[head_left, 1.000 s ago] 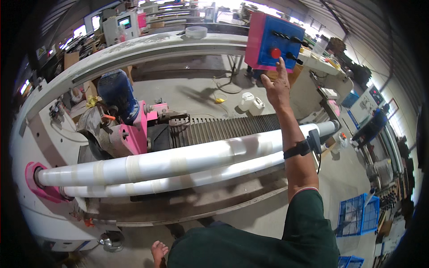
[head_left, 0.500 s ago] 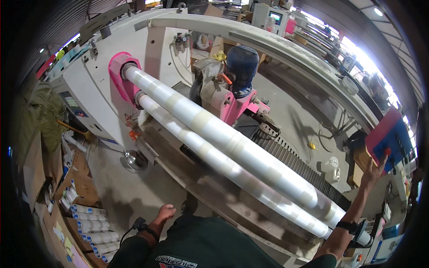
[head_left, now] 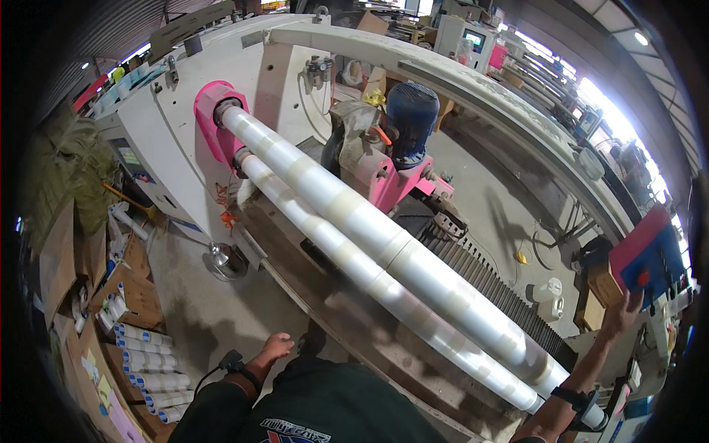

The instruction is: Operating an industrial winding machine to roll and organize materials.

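Note:
Two long rollers lie side by side across the machine, a thicker far roll (head_left: pixel 354 210) and a thinner near roll (head_left: pixel 340 251), both wrapped in shiny whitish film with banded stripes. My right hand (head_left: pixel 625 314) is raised at the far right, fingers stretched upward just below a red round button (head_left: pixel 643 278) on a blue and pink panel (head_left: pixel 650 255). Whether a fingertip touches the button is too small to tell. Low in front of my body, my left hand (head_left: pixel 275 347) is loosely curled, with nothing visible in it, apart from the rollers.
A pink bracket (head_left: pixel 214 122) holds the rollers' left ends on the white machine housing (head_left: pixel 159 162). Behind them stand a blue motor (head_left: pixel 411 122) and a ribbed dark cover (head_left: pixel 495 277). Cardboard boxes (head_left: pixel 140 295) and several white rolls (head_left: pixel 159 360) lie at lower left.
My right hand has dropped slightly away from the red button. The view has shifted a little, so the machine sits further right; my left hand stays curled. The rollers keep their place.

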